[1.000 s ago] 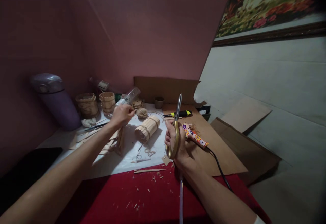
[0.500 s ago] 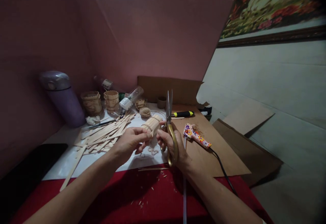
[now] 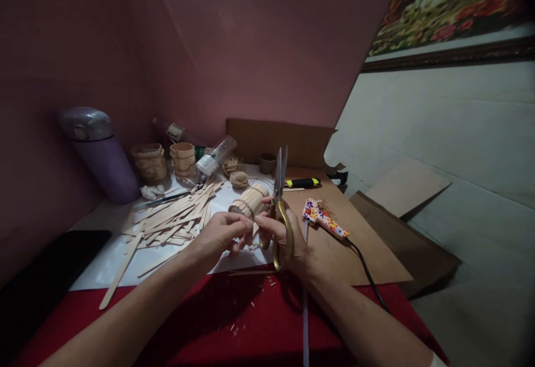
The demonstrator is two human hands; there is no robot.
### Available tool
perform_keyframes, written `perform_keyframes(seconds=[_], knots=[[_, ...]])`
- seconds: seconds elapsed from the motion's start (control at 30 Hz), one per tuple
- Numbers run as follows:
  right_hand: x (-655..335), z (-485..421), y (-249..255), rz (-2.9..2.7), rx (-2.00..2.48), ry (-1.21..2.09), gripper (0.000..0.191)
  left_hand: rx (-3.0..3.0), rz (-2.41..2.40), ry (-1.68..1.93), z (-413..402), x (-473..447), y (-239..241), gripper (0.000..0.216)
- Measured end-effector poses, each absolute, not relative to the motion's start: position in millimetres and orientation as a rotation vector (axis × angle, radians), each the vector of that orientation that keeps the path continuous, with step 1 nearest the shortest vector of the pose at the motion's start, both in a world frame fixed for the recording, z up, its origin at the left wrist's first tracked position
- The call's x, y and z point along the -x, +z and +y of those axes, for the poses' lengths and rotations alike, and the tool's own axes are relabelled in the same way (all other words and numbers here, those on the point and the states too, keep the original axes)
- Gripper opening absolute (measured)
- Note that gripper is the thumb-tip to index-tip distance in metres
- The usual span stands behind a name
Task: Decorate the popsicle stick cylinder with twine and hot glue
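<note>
Your left hand (image 3: pixel 221 232) and right hand (image 3: pixel 288 239) close over the near end of the stick barrel (image 3: pixel 249 201), so whatever your fingertips pinch there is too small and dim to tell. The scissors (image 3: pixel 279 211) lose part of their gold handles inside your right palm. Both forearms run off the bottom edge. Up top right, the framed painting (image 3: pixel 443 10) is cut by the edge, its subject blurred.

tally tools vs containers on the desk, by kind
Gold-handled scissors, in right hand: 1
Dotted glue gun: 1
Yellow-black utility knife: 1
Purple flask: 1
Small stick cups: 2
Clear plastic bottle: 1
Total: 7
</note>
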State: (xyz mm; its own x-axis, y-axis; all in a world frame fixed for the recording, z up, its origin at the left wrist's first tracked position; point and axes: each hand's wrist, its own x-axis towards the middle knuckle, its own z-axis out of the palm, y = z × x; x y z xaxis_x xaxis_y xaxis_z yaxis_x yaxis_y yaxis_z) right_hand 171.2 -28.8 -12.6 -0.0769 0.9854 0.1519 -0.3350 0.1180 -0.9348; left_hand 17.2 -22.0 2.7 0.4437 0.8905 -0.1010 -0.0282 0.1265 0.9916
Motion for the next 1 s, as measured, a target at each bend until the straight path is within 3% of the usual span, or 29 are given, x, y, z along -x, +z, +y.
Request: perform_keyframes(seconds=[0.67,1.0], knots=[[-166.3,-35.3,-5.3,-1.139,0.868,1.171,0.038,-1.326,0.926,0.830,-25.2,-20.4,2.7,0.023],[-165.0,-33.1,-6.9,-1.122,0.869,1.200,0.040,-1.132,0.866,1.069,-19.4,-20.5,0.8,0.019]])
